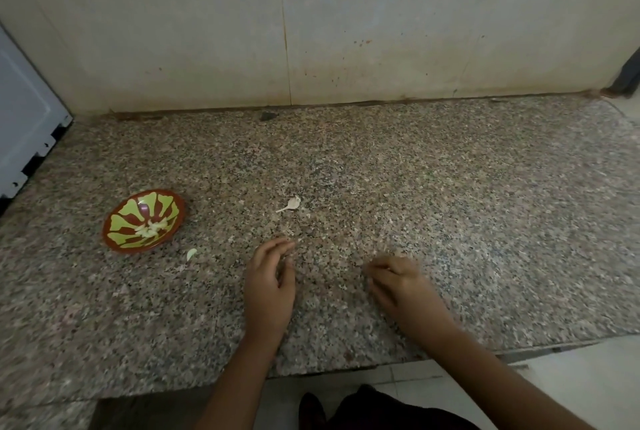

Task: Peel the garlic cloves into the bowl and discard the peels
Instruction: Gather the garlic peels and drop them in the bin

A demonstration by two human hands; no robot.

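Both L hand (270, 279) & R hand (398, 282) are seen on speckled granite surface (450, 204), fingers loosely curled, nothing gripped.

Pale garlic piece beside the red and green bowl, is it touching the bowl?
Apart. Head view shows granite counter between the pale garlic piece and the red and green bowl.

Two hands rest on the speckled desk (450, 204), the left hand (270, 277) with loose fingers and the right hand (394, 280) with bent fingers, and I cannot tell if it holds anything. A red and green bowl (119, 227) on the left has peeled garlic (150, 228) inside. One clove (191, 254) lies just beside the bowl, and a dry garlic peel (291, 204) lies past the hands.
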